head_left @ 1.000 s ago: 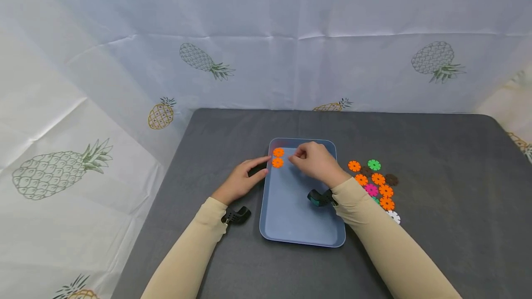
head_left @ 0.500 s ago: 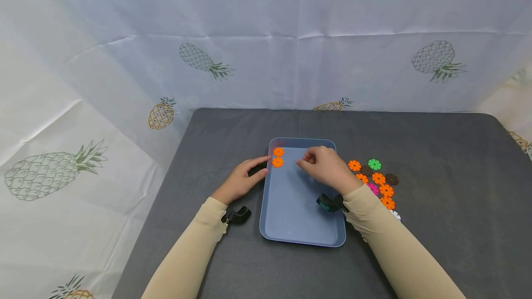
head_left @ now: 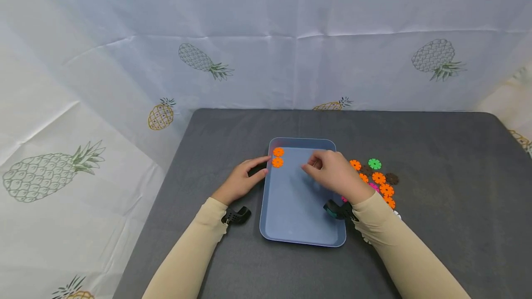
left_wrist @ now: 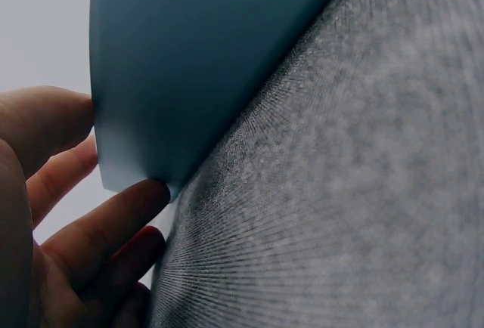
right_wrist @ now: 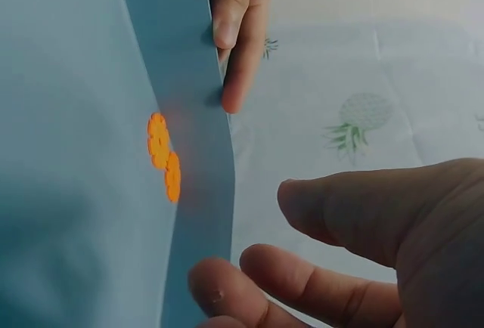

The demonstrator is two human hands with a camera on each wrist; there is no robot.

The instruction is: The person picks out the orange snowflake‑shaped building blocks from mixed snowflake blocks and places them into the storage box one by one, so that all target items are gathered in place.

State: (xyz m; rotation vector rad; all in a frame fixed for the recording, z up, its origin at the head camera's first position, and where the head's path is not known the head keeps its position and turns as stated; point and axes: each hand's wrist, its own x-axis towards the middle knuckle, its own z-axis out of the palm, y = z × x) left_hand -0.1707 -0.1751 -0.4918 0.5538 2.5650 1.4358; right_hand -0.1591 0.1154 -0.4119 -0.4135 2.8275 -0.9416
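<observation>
Two orange notched discs (head_left: 278, 162) lie side by side in the far left corner of a blue rectangular tray (head_left: 291, 216). My left hand (head_left: 240, 179) touches the tray's left wall from outside, thumb and fingers spread loosely. In the left wrist view, fingertips (left_wrist: 155, 192) rest against that wall (left_wrist: 174, 63) close to the grey cloth. Over the tray's right half hovers my right hand (head_left: 334, 173), its fingers bent. The right wrist view shows a gap between its thumb (right_wrist: 318, 207) and fingers, with nothing held, and the orange discs (right_wrist: 158, 140) beyond.
Right of the tray lies a loose group of notched discs: several orange ones (head_left: 386, 190), a green one (head_left: 375, 164), brown ones (head_left: 392, 179), and pink and white ones partly hidden by my right arm. Grey cloth (head_left: 449, 197) covers the table. A pineapple-print curtain (head_left: 266, 68) hangs behind.
My right hand has moved right and toward me, away from the orange discs in the tray, covering more of the loose group. The left hand and tray stay put.
</observation>
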